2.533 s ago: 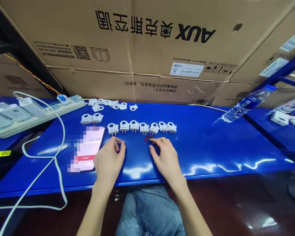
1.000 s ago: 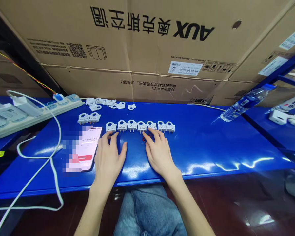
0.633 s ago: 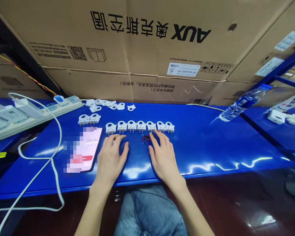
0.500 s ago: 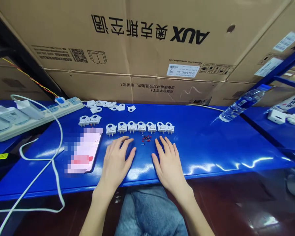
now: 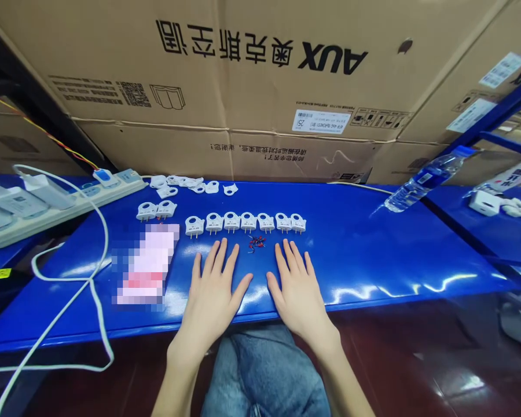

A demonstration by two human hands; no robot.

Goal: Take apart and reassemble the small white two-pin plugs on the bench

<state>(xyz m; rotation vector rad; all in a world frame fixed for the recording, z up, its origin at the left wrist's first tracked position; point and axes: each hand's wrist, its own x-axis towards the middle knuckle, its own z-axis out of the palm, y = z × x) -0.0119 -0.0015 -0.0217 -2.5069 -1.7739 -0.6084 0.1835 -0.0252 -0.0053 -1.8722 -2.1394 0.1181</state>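
My left hand (image 5: 212, 286) lies on the blue tabletop (image 5: 364, 243) with its fingers spread, holding nothing. To the right, my right hand (image 5: 297, 286) rests palm down, fingers also apart and free of any object. Between the fingertips of both hands is a small heap of red and black parts with thin leads (image 5: 256, 244). Just beyond the hands stands a row of several white plugs with round holes (image 5: 248, 221). Two similar plugs (image 5: 166, 209) sit farther left, behind a pixelated phone (image 5: 147, 260).
Loose white covers (image 5: 186, 182) lie at the back. A power strip (image 5: 69, 202) with adapters and a looping white cable (image 5: 96, 289) occupy the left. A water bottle (image 5: 428, 178) lies tilted at the right. A large carton (image 5: 243, 104) forms the back wall.
The fingers of my left hand have spread wider and flattened, and that hand has shifted slightly right. My right hand is almost unchanged. The view has moved a little.
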